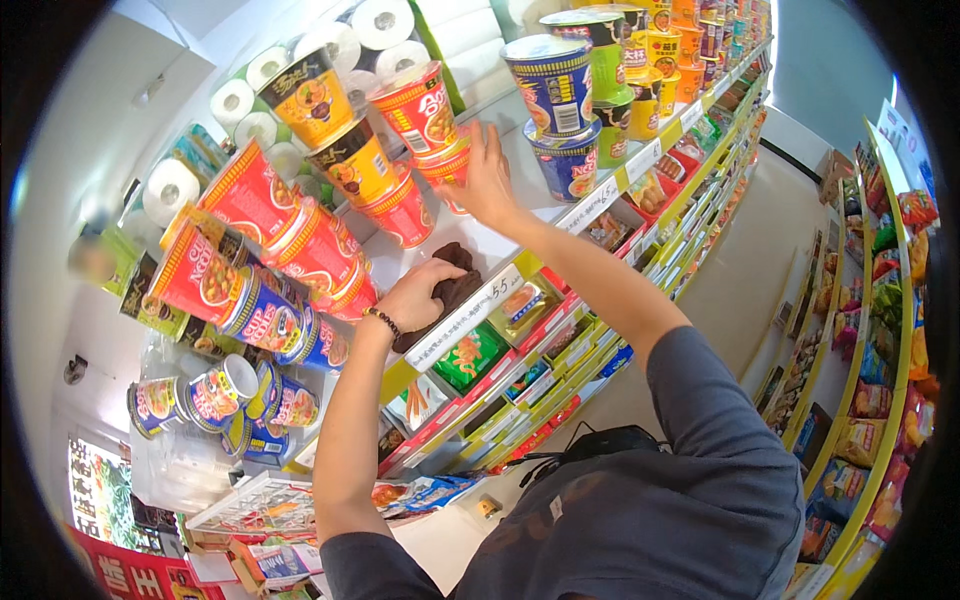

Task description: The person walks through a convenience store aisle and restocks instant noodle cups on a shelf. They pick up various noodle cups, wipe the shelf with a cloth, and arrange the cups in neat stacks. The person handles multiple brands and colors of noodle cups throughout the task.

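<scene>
On the white top shelf (491, 251), my left hand (420, 296), with a bead bracelet at the wrist, presses on a crumpled dark brown cloth (456, 289) near the front edge. My right hand (484, 184) touches the side of a red instant noodle cup (444, 169), its fingers spread; another red cup (416, 109) stands on top of that one. Beside this stack, yellow-and-black noodle cups (352, 165) rest on a red cup (405, 210). The palm side of both hands is hidden.
Tall stacks of red cups (289, 225) and blue cups (262, 311) stand at the left. Blue cups (559, 86) and green cups stand at the right. Toilet rolls (382, 22) lie behind. Packaged snacks (472, 356) fill lower shelves. An aisle (720, 262) separates another snack shelf (862, 442).
</scene>
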Action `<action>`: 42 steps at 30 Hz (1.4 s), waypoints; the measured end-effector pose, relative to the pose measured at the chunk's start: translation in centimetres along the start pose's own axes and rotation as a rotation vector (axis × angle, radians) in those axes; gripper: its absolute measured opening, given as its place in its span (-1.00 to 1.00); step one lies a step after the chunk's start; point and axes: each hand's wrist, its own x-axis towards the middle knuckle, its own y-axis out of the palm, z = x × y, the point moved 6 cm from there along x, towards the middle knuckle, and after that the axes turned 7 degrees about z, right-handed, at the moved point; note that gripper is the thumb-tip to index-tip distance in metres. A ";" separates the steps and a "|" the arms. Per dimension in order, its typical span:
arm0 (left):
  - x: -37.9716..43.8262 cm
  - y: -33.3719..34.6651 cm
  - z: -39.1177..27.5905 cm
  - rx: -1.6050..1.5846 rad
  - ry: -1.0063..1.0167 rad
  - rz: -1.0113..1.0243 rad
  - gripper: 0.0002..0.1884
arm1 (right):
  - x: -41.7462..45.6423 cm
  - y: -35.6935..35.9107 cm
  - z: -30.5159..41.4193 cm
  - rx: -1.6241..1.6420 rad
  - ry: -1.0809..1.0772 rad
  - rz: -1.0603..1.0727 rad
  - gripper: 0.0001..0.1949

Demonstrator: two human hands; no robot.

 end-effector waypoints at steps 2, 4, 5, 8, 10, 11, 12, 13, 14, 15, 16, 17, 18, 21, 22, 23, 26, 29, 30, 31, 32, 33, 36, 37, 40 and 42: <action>-0.2 0.1 0.5 -0.025 0.003 -0.018 -0.46 | -2.7 -3.8 2.9 -0.053 -0.195 -0.048 0.02; -0.1 0.2 0.4 -0.060 0.005 -0.029 -0.49 | -3.8 -8.1 2.7 -0.142 -0.226 -0.159 0.02; 0.0 0.0 0.5 -0.095 0.011 -0.037 -0.50 | -4.1 -10.2 1.7 -0.198 -0.161 -0.243 0.02; 0.4 -0.1 0.8 -0.234 0.016 -0.044 -0.54 | -3.7 -14.3 -1.7 -0.251 0.012 -0.347 0.04; 1.4 0.0 1.0 -0.233 0.026 -0.007 -0.54 | -2.8 -14.6 -3.8 -0.218 0.038 -0.308 0.07; 1.7 0.1 0.9 -0.255 0.013 0.007 -0.54 | -2.5 -14.5 -4.4 -0.193 0.053 -0.287 0.09; 2.1 0.1 1.1 -0.231 0.036 0.009 -0.54 | -2.2 -14.0 -4.6 -0.162 0.063 -0.266 0.11; 2.4 0.2 1.2 -0.209 0.044 0.004 -0.54 | -2.2 -13.7 -4.8 -0.175 0.086 -0.258 0.12; 2.8 0.4 1.1 -0.186 0.054 0.000 -0.54 | -2.2 -13.3 -4.9 -0.190 0.110 -0.252 0.12; 3.1 0.3 1.1 -0.161 0.061 -0.009 -0.54 | -2.0 -12.9 -4.9 -0.200 0.128 -0.245 0.12; 3.5 0.4 1.3 -0.168 0.074 -0.011 -0.54 | -1.9 -12.8 -4.9 -0.236 0.139 -0.262 0.10; 4.1 0.4 1.1 -0.172 0.098 -0.023 -0.53 | -1.9 -12.8 -5.1 -0.236 0.172 -0.258 0.09; 4.6 0.5 0.9 -0.177 0.120 -0.040 -0.53 | -1.7 -12.7 -5.2 -0.234 0.201 -0.253 0.08; 6.6 0.5 -0.2 -0.143 0.146 -0.078 -0.53 | -1.6 -12.9 -5.1 -0.238 0.210 -0.246 0.03; 7.4 0.5 -0.6 -0.148 0.137 -0.076 -0.53 | -1.6 -13.1 -5.1 -0.244 0.199 -0.245 0.02; 8.2 0.4 -1.0 -0.152 0.128 -0.074 -0.53 | -1.5 -13.1 -5.0 -0.223 0.171 -0.250 0.00; 11.0 0.6 -1.8 -0.056 0.104 -0.069 -0.51 | -1.1 -13.8 -4.4 -0.169 0.060 -0.291 -0.05; 13.3 1.0 -2.1 -0.038 0.122 -0.092 -0.50 | -0.1 -15.3 -1.9 -0.148 0.029 -0.274 -0.05; 13.6 0.9 -2.3 -0.045 0.110 -0.099 -0.49 | 0.5 -15.9 -1.4 -0.126 -0.099 -0.299 -0.06; 14.1 1.1 -2.3 -0.056 0.100 -0.103 -0.49 | 0.8 -16.7 -1.1 -0.065 -0.058 -0.261 -0.06; 14.8 1.0 -2.4 -0.058 0.142 -0.100 -0.51 | 0.9 -17.9 -0.5 -0.004 -0.017 -0.222 -0.06; 15.5 1.0 -2.3 -0.059 0.147 -0.145 -0.53 | 0.8 -19.0 0.1 0.057 0.026 -0.182 -0.06; 17.7 1.3 -2.9 -0.085 0.184 -0.322 -0.64 | -0.8 -22.5 1.4 0.181 0.089 -0.142 -0.14; 18.6 1.3 -3.1 -0.047 0.190 -0.347 -0.63 | -1.4 -23.5 1.2 0.167 0.114 -0.142 -0.15; 21.4 1.2 -2.5 -0.140 0.037 -0.459 -0.62 | -3.4 -25.9 0.5 0.201 0.017 -0.176 -0.09; 23.4 1.7 -2.7 -0.177 0.118 -0.479 -0.59 | -5.0 -27.5 -0.2 0.205 0.077 -0.176 -0.08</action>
